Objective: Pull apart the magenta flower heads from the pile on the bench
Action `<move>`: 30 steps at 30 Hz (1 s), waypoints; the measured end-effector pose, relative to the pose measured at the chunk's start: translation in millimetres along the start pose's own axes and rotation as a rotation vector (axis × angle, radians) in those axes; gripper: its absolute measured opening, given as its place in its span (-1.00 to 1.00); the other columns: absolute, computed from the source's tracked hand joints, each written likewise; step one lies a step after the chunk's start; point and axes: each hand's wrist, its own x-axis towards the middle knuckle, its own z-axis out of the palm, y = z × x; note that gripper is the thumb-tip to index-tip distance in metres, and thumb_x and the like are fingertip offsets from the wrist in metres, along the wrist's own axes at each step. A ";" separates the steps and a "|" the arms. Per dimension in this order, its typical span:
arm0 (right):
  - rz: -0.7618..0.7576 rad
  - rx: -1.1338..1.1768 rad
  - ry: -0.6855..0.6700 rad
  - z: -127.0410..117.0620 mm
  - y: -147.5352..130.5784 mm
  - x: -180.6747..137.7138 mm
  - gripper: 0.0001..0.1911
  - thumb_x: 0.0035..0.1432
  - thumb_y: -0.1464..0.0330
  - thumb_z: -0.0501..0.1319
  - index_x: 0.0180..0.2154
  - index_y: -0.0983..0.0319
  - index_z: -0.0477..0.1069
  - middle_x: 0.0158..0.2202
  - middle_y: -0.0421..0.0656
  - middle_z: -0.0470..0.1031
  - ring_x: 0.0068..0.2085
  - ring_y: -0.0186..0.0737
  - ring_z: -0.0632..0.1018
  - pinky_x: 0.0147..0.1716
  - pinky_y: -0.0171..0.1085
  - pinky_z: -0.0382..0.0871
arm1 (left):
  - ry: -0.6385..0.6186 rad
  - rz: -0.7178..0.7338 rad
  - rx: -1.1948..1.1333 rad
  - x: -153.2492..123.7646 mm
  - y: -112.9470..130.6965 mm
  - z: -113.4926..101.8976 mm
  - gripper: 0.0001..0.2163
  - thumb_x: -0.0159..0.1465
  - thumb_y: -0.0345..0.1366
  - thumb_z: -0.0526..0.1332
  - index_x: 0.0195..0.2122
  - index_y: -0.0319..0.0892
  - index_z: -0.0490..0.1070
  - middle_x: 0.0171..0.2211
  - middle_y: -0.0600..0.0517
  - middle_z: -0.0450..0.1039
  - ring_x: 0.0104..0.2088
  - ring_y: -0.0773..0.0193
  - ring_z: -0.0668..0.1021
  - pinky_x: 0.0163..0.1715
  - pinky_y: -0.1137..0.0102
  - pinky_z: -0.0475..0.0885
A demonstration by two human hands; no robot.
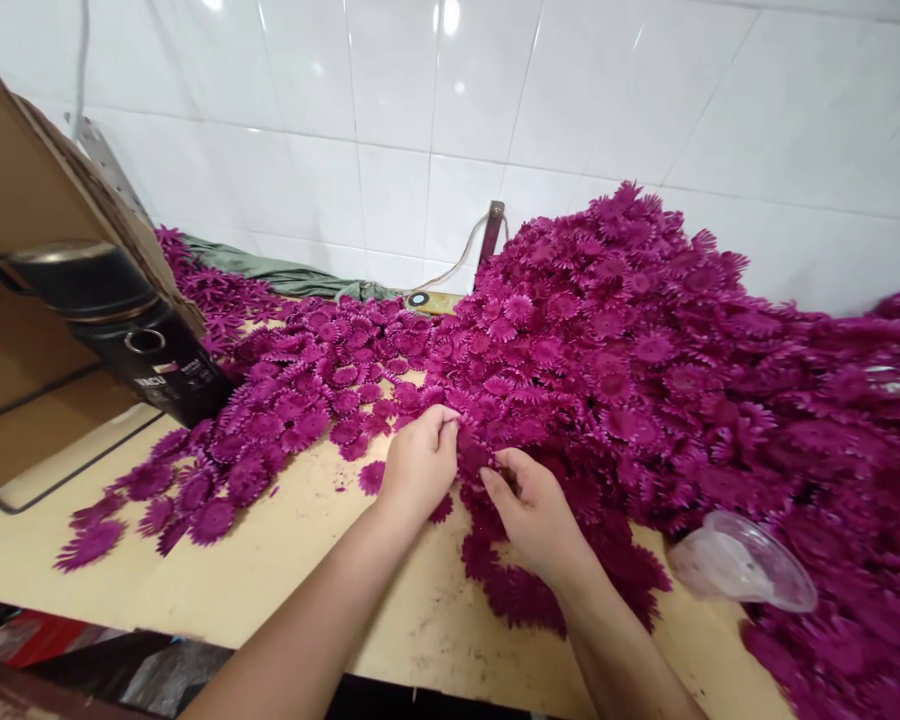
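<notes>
A big heap of purple flowers (615, 340) covers the table (285, 560) from the middle out to 3 o'clock. A thinner spread of them trails off toward 8 o'clock.

Both hands work at the near edge of the heap, just below the middle of the view. The left hand (420, 462) has its fingers curled, with thumb and fingertips pressed together and pinching flowers at its 1 o'clock. The right hand (536, 512) lies just beside it at 4 o'clock, palm turned inward. Its thumb and forefinger are closed on flowers at its 10 o'clock, and more flowers lie under its wrist.

A clear plastic cup (746, 560) lies on its side at 3 o'clock from the right hand, against the heap. A black flask (131, 330) stands at 9 o'clock, touching the loose flowers, with cardboard (22, 200) behind it. A green cloth (270, 270) lies at 11 o'clock along the white tiled wall (420, 120).
</notes>
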 end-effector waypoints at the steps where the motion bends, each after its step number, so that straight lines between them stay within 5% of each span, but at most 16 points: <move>1: 0.004 0.006 0.008 -2.7 0.1 -0.7 -0.80 0.04 0.25 0.05 -0.38 0.26 0.28 -0.44 -0.15 0.37 -0.38 -0.22 0.40 -0.28 -0.21 0.29 | 0.033 -0.034 -0.015 4.7 -2.6 -1.4 -0.79 0.22 -0.37 -0.05 -0.30 -0.18 0.37 -0.47 0.03 0.50 -0.44 0.22 0.52 -0.38 0.34 0.40; 5: 0.054 0.115 0.022 -16.4 0.7 -1.4 -0.77 -0.02 0.20 0.10 -0.41 0.25 0.30 -0.48 -0.19 0.34 -0.41 -0.26 0.36 -0.32 -0.24 0.26 | 0.050 -0.075 -0.021 14.0 -11.7 -5.1 -0.77 0.19 -0.42 -0.02 -0.25 -0.19 0.40 -0.35 -0.03 0.51 -0.34 0.18 0.53 -0.27 0.25 0.42; 10: 0.159 0.350 -0.012 -21.1 -0.1 2.9 -0.73 -0.16 0.21 0.21 -0.42 0.26 0.33 -0.48 -0.24 0.35 -0.44 -0.33 0.35 -0.36 -0.31 0.26 | -0.109 0.118 -0.064 -3.3 -7.5 0.5 -0.68 0.11 -0.54 0.01 -0.22 -0.17 0.46 -0.03 -0.06 0.41 0.02 0.19 0.40 0.07 0.25 0.24; 15: 0.181 0.444 0.027 -13.1 4.0 6.8 -0.74 -0.19 0.23 0.24 -0.42 0.25 0.33 -0.49 -0.26 0.37 -0.44 -0.35 0.37 -0.36 -0.32 0.28 | -0.089 0.132 -0.211 -17.6 -1.6 4.8 -0.78 0.18 -0.40 0.03 -0.28 -0.17 0.47 -0.27 -0.02 0.51 -0.20 0.22 0.51 -0.11 0.30 0.37; 20: 0.083 0.381 0.029 -8.0 9.9 10.5 -0.74 -0.15 0.26 0.21 -0.35 0.25 0.35 -0.41 -0.19 0.43 -0.35 -0.28 0.44 -0.26 -0.27 0.31 | -0.131 0.058 -0.363 -21.9 0.0 10.9 -0.80 0.17 -0.41 0.03 -0.30 -0.16 0.44 -0.30 -0.01 0.50 -0.25 0.25 0.51 -0.17 0.32 0.39; 25: -0.004 0.212 0.142 -3.1 12.2 13.4 -0.79 -0.08 0.23 0.14 -0.43 0.25 0.32 -0.47 -0.18 0.40 -0.41 -0.25 0.42 -0.34 -0.26 0.30 | -0.006 0.028 -0.399 -25.9 1.1 17.0 -0.87 0.12 -0.37 0.10 -0.30 -0.17 0.38 -0.32 -0.02 0.42 -0.26 0.23 0.48 -0.21 0.32 0.39; 30: -0.073 -0.075 0.263 -2.2 9.0 13.1 -0.74 0.05 0.19 0.03 -0.55 0.21 0.24 -0.61 -0.23 0.30 -0.55 -0.31 0.31 -0.51 -0.30 0.18 | -0.167 -0.065 -0.533 -27.3 4.4 14.7 -0.84 0.15 -0.27 0.10 -0.31 -0.20 0.40 -0.35 -0.03 0.46 -0.32 0.22 0.49 -0.28 0.33 0.41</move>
